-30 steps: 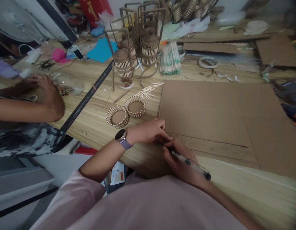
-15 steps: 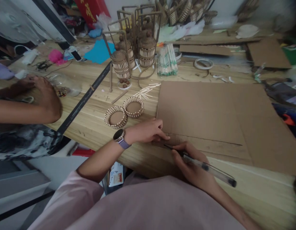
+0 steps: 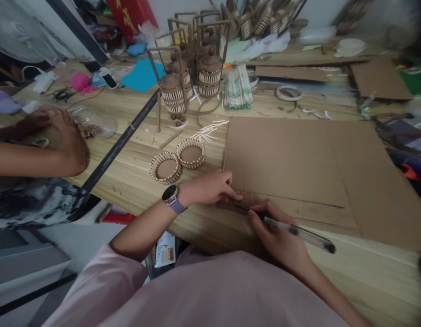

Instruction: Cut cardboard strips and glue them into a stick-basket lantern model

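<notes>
A large brown cardboard sheet [image 3: 292, 159] lies flat on the wooden table, with a dark line running along its near part. My left hand [image 3: 213, 187], a watch on its wrist, presses at the sheet's near left corner with the index finger stretched out and the other fingers curled. Close to its right, my right hand [image 3: 278, 231] is closed round a pen [image 3: 306, 236], whose tip points left at the cardboard's near edge. Two round baskets [image 3: 165, 168] edged with small sticks stand beyond my left wrist, next to some loose sticks [image 3: 208, 131].
Lidded baskets with tall handles [image 3: 209, 75] stand farther back, beside bundled sticks [image 3: 238, 88]. A tape roll [image 3: 288, 93] lies behind the cardboard. At the left, another person's arms [image 3: 40, 154] rest on the table near a clear jar [image 3: 97, 121]. A long black strip [image 3: 122, 141] crosses the table.
The pen and my right hand have shifted slightly right along the cardboard's near edge, with the pen's back end a little higher in view. My left hand stays at the corner.
</notes>
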